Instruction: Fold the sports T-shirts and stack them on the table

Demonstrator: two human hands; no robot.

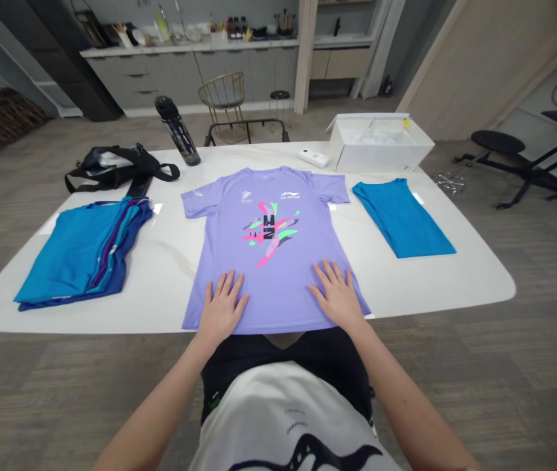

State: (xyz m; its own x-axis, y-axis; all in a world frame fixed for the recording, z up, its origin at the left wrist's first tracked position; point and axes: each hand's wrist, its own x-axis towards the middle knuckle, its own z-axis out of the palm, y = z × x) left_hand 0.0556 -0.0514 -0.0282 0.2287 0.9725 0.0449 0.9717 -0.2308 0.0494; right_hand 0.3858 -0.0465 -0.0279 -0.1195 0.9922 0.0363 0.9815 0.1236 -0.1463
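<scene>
A light purple T-shirt lies spread flat, front up, its neck toward the far side and its hem at the near table edge. Colourful print covers its chest. My left hand rests flat on the lower left of the shirt, fingers spread. On the lower right, my right hand lies palm down, fingers also apart. To the right is a folded blue garment. A stack of folded clothes, blue on top with purple and dark blue layers below, sits at the left.
The white table holds a black bag, a dark bottle, a small white device and an open white box along its far side. Beyond stand a chair and a kitchen counter.
</scene>
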